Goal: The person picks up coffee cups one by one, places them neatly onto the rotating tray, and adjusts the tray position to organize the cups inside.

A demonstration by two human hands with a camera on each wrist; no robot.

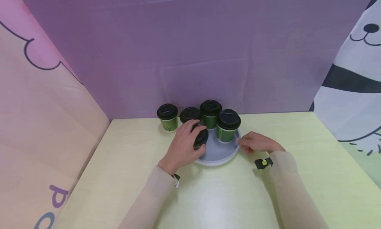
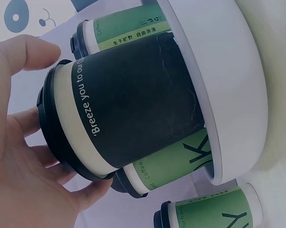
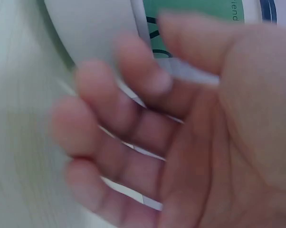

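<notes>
My left hand (image 1: pixel 185 144) curves round the black lid of a paper coffee cup (image 2: pixel 133 99) with a dark sleeve. This cup stands inside the round pale grey tray (image 1: pixel 218 156), its base hidden by the rim in the left wrist view. My right hand (image 1: pixel 257 143) is at the tray's right edge, fingers loosely bent, thumb and index fingertips right by the rim. Close to it stands a green cup (image 1: pixel 226 134) with a black lid. Blurred fingers (image 3: pixel 109 104) overlap the tray's outer wall in the right wrist view.
Toward the back of the tray are a green cup (image 1: pixel 210 119) and a partly covered cup (image 1: pixel 190 114), both black-lidded. Another green cup (image 1: pixel 169 123) stands on the pale table (image 1: pixel 128 176), left of the tray. A purple backdrop (image 1: pixel 202 57) rises directly behind.
</notes>
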